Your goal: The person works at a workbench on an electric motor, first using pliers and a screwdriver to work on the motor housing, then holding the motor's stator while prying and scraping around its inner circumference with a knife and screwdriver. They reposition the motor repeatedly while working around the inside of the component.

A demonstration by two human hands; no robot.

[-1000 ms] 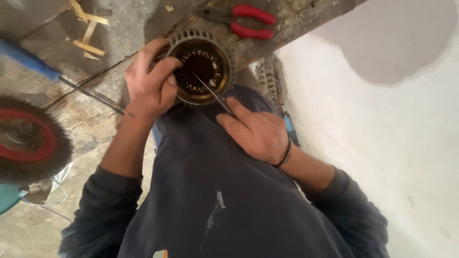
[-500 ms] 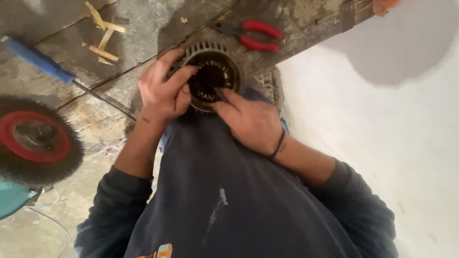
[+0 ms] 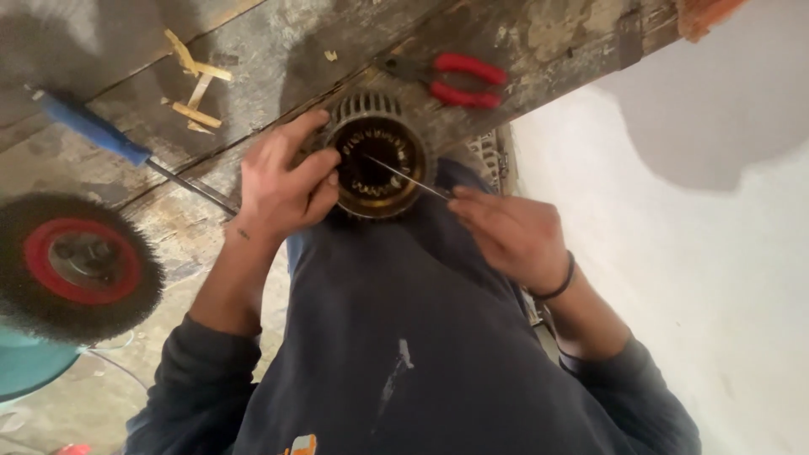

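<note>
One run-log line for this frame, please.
left hand: grips finned ring | right hand: thin metal pick in ring | pliers idle on bench

Left hand [image 3: 282,181] curled gripping; right hand [image 3: 514,236] fingers pinched.

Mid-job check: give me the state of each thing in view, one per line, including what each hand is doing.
Left hand: gripping the rim of the motor stator.
Right hand: pinching a thin metal rod.
Motor stator: round, finned, open end facing the camera.
Thin metal rod: tip inside the stator bore.
Red-handled pliers: lying on the wooden bench, untouched.
Blue-handled screwdriver: lying flat, untouched.
Wire wheel brush: lying apart, untouched.
</note>
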